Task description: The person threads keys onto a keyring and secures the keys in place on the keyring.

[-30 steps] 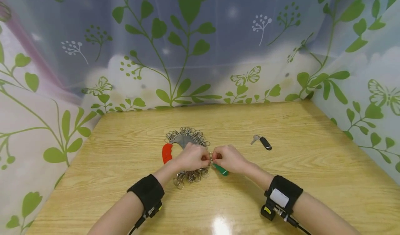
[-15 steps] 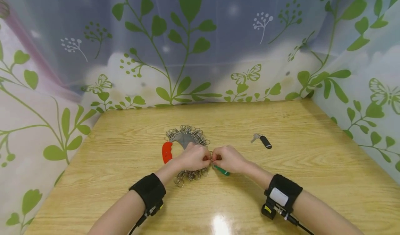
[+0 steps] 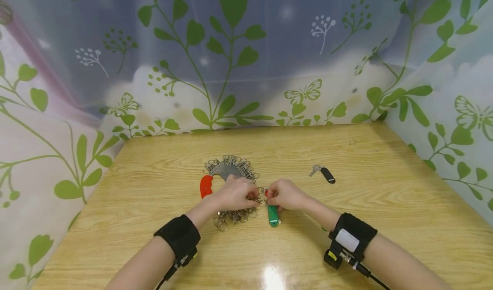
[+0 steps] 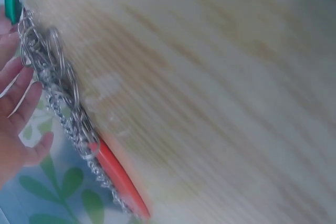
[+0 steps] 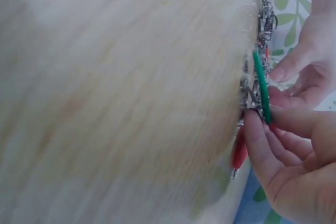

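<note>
My right hand [image 3: 286, 195] pinches a green key tag [image 3: 273, 216] between thumb and fingers, just right of the ring bundle. In the right wrist view the green tag hangs near small metal rings, and a red piece [image 5: 239, 150] sits beside the fingertips. A bundle of metal key rings [image 3: 231, 217] hangs around a grey plate with a red handle [image 3: 206, 186]. Over its right side, my left hand [image 3: 239, 193] rests with its fingertips at the rings; the left wrist view shows the thumb and fingers [image 4: 21, 87] apart.
A key with a black tag [image 3: 327, 175] lies alone at the right. The wooden table [image 3: 154, 170] is enclosed by leaf-printed curtain [image 3: 246, 88] at the back and sides. Each forearm wears a black band with a camera.
My right hand has drawn slightly right, away from the left hand. The green tag has swung to hang nearly straight toward me. The left fingers have loosened a little; a red piece shows between the hands.
</note>
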